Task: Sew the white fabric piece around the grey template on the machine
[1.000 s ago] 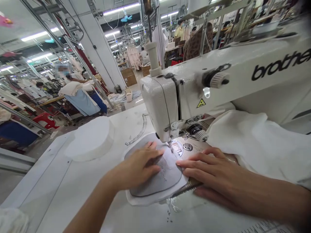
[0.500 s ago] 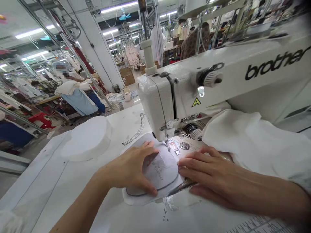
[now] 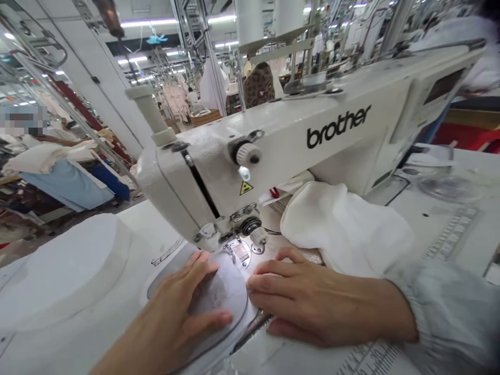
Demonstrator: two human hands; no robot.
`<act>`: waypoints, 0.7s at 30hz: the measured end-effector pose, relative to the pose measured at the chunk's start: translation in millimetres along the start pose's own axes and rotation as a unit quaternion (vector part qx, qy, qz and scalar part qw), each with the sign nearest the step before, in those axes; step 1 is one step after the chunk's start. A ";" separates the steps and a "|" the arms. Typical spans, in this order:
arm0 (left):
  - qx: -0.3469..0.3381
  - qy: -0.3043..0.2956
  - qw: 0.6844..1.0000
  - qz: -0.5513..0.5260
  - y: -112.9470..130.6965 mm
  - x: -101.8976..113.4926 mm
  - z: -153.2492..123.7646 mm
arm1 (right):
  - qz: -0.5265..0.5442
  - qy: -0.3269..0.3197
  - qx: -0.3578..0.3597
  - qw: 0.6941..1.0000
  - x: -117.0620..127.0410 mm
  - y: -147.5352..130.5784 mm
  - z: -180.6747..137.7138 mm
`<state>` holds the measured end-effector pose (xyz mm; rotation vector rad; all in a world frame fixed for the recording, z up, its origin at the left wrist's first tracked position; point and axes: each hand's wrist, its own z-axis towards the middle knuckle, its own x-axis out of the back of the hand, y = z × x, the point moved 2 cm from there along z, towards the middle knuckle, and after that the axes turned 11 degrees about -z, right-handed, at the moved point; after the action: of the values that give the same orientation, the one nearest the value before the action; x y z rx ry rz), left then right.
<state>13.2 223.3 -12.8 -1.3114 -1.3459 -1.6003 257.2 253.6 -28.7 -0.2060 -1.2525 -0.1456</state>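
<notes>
A white Brother sewing machine head [image 3: 250, 161] fills the upper middle, its needle and presser foot [image 3: 237, 249] just above a rounded fabric panel [image 3: 219, 284] with a dark stitched outline. My left hand [image 3: 183, 307] lies flat on this panel, fingers spread, hiding most of its print. My right hand [image 3: 312, 299] presses flat to the right of the panel, next to the needle plate. Above it sits a bunched white garment [image 3: 339, 229]. A thin metal strip [image 3: 250, 330] shows under the right hand's edge; I cannot tell what it is.
A round white foam pad [image 3: 58, 265] sits on the white table [image 3: 148, 224] at left. A ruler scale [image 3: 371, 359] is printed along the table's front. Several garment stacks and a co-worker [image 3: 39, 146] stand beyond at left.
The whole view has swung, so the machine sits further left and my grey sleeve shows. My left hand has flattened over the panel's print; the panel sits closer under the needle.
</notes>
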 end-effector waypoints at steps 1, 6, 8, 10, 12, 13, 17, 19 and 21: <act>-0.024 0.051 0.998 0.025 4.0 -4.2 0.8 | -0.002 0.000 0.001 1.000 0.5 0.2 0.1; -0.119 0.173 0.963 0.169 19.1 -25.0 -4.4 | -0.001 0.000 0.007 1.000 2.1 1.2 0.4; -0.128 0.178 0.957 0.189 15.4 -31.1 -7.4 | -0.002 0.000 0.010 1.000 2.0 2.0 0.0; -0.129 0.182 0.954 0.200 9.1 -35.3 -9.3 | -0.006 0.002 0.012 1.000 1.8 2.8 -0.3; -0.126 0.183 0.953 0.208 3.1 -37.9 -9.7 | -0.010 0.001 0.012 1.000 1.7 3.3 -0.2; -0.121 0.183 0.952 0.211 0.8 -38.6 -9.4 | -0.011 0.002 0.010 1.000 1.8 3.3 -0.1; -0.114 0.172 0.955 0.213 -4.3 -38.9 -6.9 | -0.006 -0.001 0.000 1.000 1.2 2.8 1.0; -0.123 0.175 0.952 0.221 -5.7 -38.7 -5.8 | 0.000 -0.003 0.001 1.000 0.4 2.7 1.4; -0.134 0.180 0.946 0.235 -7.4 -38.9 -5.1 | 0.004 0.002 0.004 1.000 0.2 3.2 1.7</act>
<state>15.9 215.9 -51.9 -1.2908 -0.5555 -1.6101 256.5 257.1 -28.3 -0.2037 -1.2479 -0.1342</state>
